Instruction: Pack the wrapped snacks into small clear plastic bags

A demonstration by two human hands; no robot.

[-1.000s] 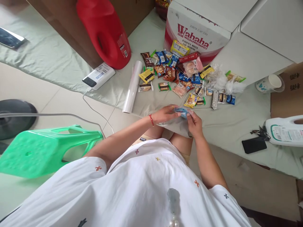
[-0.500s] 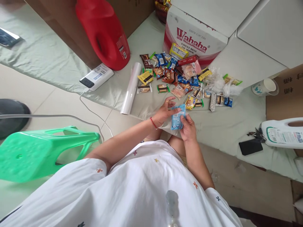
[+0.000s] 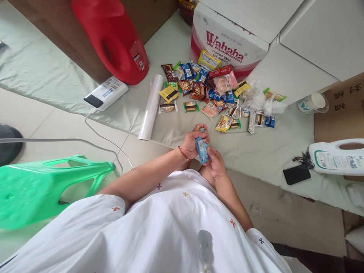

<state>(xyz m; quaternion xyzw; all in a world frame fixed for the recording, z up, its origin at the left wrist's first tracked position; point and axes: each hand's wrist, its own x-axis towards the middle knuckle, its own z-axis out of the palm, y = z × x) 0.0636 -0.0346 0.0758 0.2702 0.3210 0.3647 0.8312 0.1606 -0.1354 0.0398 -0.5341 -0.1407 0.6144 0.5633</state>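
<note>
Both hands hold a small light-blue snack packet (image 3: 202, 150) over my lap, just in front of the cloth-covered surface. My left hand (image 3: 192, 143), with a red string at the wrist, is closed round its upper left part. The packet's lower right edge is pinched by my right hand (image 3: 216, 162). It looks squeezed and tilted, and part of it is hidden by the fingers. Beyond my hands lies a spread of small wrapped snacks (image 3: 199, 91) in brown, blue, yellow and red. A roll of clear plastic film (image 3: 151, 108) lies to their left.
A Wahaha carton (image 3: 224, 47) stands behind the snacks. At left are a red jug (image 3: 116, 45), a white power bank (image 3: 106, 93) with a cable and a green stool (image 3: 42, 189). Paper cup (image 3: 311, 102), white bottle (image 3: 335, 157) and black wallet-like item (image 3: 297, 174) are right.
The blue packet, flat and wide before, now appears narrower and squeezed. My left fingers have curled closed around it, and the view has shifted slightly.
</note>
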